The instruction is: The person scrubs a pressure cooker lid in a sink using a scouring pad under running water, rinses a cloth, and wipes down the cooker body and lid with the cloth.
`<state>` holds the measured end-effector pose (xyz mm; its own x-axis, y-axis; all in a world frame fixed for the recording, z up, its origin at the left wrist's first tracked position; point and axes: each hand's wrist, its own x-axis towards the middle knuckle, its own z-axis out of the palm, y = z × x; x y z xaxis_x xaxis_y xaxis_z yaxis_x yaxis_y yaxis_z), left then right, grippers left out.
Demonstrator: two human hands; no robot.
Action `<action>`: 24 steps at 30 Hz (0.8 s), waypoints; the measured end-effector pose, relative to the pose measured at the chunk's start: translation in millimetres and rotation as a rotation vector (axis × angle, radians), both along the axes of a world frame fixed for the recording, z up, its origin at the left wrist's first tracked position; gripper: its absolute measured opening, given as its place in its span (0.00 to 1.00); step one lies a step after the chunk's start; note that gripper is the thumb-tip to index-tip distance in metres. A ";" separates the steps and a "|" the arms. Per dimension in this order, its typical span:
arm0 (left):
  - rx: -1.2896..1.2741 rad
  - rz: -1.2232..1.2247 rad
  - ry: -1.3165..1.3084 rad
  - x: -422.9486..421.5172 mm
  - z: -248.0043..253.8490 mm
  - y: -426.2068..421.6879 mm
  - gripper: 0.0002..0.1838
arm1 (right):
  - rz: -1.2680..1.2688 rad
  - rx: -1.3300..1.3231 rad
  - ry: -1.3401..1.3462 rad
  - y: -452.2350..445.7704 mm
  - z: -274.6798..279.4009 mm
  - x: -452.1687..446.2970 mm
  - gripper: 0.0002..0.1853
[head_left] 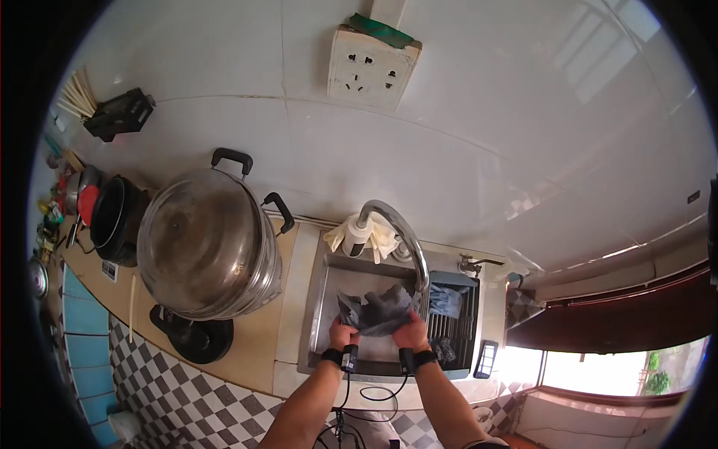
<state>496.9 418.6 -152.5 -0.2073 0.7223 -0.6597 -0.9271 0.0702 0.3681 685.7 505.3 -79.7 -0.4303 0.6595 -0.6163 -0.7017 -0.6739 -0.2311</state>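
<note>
Over the steel sink basin (327, 280), a dark grey cloth (378, 310) is stretched between my two hands. My left hand (344, 334) grips its lower left corner, while my right hand (410, 334) has hold of the right side. The cloth looks crumpled along its top edge. Just above its right end, the curved chrome faucet (404, 232) bends down; I cannot tell whether water runs. Both wrists wear black bands with small cabled devices.
A large lidded steel steamer pot (202, 239) stands left of the sink, a black pan lid (198, 340) in front of it. Right of the basin, a dark drain rack (456, 325) holds a grey-blue cloth (446, 301). A phone (486, 359) lies at the counter's right edge.
</note>
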 end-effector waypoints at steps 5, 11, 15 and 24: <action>-0.332 -0.486 0.466 -2.9 23.7 -11.0 0.41 | -0.028 -0.049 0.069 -8.6 -2.8 -4.4 0.30; -0.089 -0.741 1.672 15.5 67.9 6.4 0.54 | 0.016 -0.091 0.078 -13.4 -12.8 4.9 0.27; 0.241 -1.023 0.920 20.1 91.8 33.6 0.46 | 0.072 -0.034 0.047 -3.0 -29.3 12.7 0.26; 0.147 -0.853 1.477 27.5 59.7 66.1 0.21 | 0.517 0.371 -1.455 -2.6 15.6 24.0 0.37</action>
<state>524.3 484.7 -92.8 -0.0866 0.9760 -0.1997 0.4600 0.2170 0.8610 709.7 502.8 -64.1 0.1420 0.8363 -0.5296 0.5329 -0.5154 -0.6711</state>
